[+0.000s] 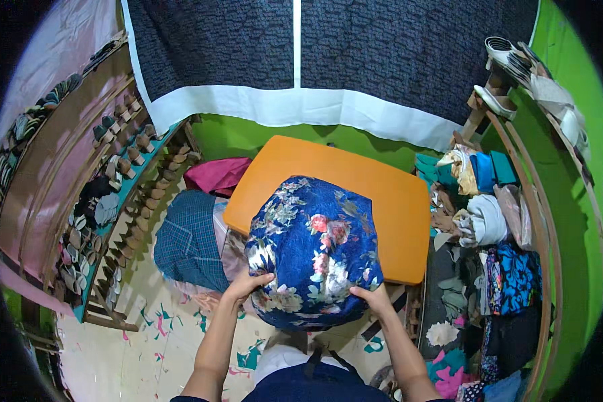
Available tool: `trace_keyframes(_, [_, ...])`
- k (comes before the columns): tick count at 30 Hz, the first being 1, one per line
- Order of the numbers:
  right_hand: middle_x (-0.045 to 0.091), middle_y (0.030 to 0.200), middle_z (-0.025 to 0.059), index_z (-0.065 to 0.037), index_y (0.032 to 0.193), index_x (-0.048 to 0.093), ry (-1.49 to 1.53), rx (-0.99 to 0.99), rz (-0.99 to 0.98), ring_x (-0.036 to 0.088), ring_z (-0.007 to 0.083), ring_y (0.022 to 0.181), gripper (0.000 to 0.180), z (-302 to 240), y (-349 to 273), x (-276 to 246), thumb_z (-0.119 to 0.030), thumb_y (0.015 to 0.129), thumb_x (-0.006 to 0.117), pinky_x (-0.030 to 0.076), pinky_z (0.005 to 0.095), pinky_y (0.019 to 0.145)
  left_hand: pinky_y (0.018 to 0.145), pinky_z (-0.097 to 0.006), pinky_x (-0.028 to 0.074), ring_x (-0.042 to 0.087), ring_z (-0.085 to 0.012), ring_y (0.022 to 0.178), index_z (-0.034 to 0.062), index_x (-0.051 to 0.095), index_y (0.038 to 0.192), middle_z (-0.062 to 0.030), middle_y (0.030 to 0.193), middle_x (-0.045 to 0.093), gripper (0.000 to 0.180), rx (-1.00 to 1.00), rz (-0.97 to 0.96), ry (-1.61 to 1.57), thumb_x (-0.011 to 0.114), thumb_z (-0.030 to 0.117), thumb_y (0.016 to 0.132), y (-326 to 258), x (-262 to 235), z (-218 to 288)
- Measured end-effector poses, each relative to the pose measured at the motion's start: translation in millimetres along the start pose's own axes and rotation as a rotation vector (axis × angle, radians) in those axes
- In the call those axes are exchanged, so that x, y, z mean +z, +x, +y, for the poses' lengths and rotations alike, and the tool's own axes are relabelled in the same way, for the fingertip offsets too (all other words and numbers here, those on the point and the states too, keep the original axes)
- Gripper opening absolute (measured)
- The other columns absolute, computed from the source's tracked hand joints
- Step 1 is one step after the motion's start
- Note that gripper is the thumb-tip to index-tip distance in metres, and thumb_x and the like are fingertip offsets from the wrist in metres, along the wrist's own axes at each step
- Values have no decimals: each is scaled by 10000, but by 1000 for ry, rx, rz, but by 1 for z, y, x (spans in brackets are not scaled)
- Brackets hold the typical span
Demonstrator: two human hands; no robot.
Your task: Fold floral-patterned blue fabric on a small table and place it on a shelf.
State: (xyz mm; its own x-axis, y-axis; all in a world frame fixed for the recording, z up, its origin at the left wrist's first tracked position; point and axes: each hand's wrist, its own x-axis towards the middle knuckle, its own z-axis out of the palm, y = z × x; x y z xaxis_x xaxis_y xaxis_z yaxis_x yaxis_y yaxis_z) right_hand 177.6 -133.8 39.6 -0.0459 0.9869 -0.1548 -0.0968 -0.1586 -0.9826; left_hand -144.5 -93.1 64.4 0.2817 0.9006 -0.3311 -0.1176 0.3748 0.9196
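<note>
Between my two hands is a large, puffy blue cushion (298, 248) with a shiny surface and a pattern of pink and white flowers. My left hand (246, 287) grips its near left side, the thumb lying on top. On the near right side, my right hand (374, 299) holds it the same way. The fingers under the cushion are hidden on both sides. Beyond and partly behind it lies an orange tabletop (398, 221) with rounded corners. Whether the cushion touches that table, I cannot tell.
Wooden racks with rows of shoes (124, 164) line the left. A teal checked cloth bundle (191, 241) and a magenta cloth (218, 175) sit left of the table. Folded fabrics (486, 221) fill the right shelf. Fabric scraps (250, 355) litter the floor. A dark curtain (382, 53) hangs behind.
</note>
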Motion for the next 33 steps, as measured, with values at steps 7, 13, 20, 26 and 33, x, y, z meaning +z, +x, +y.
trace_keyframes(7, [554, 943, 20, -41, 1042, 501, 128, -219, 12, 533, 147, 880, 480, -137, -30, -5, -19, 606, 702, 421, 291, 813, 773, -277, 428, 538, -131, 831, 11, 524, 1026, -34, 925, 573, 419, 161, 17, -89, 704, 175, 686, -50, 43, 73])
trace_keyframes(13, [573, 684, 14, -42, 793, 578, 27, -175, 75, 538, 100, 590, 193, -212, 6, -44, -139, 642, 650, 420, 219, 568, 782, -292, 448, 569, -175, 837, 3, 493, 1066, -81, 938, 583, 460, 266, -137, -221, 674, 138, 666, -47, 74, 129])
trace_keyframes(20, [633, 754, 60, 3, 820, 633, 77, 60, -56, 595, 119, 615, 171, -211, 169, -73, -125, 707, 634, 472, 229, 570, 717, -308, 507, 605, -172, 811, -7, 515, 1043, -97, 947, 597, 336, 168, -100, -315, 608, 144, 757, 94, 61, 142])
trace_keyframes(26, [624, 720, 96, 28, 803, 616, 140, 214, -52, 597, 155, 567, 154, -193, 296, -59, -77, 692, 637, 491, 261, 514, 694, -299, 518, 614, -166, 765, -7, 539, 1005, -101, 914, 612, 257, 133, -61, -355, 587, 104, 778, 219, 13, 144])
trace_keyframes(33, [611, 700, 106, 11, 787, 599, 160, 373, -63, 588, 165, 545, 158, -190, 459, -25, -126, 718, 635, 507, 284, 514, 709, -324, 503, 611, -213, 762, -49, 537, 992, -132, 888, 613, 217, -63, -27, -510, 483, 89, 834, 343, -60, 189])
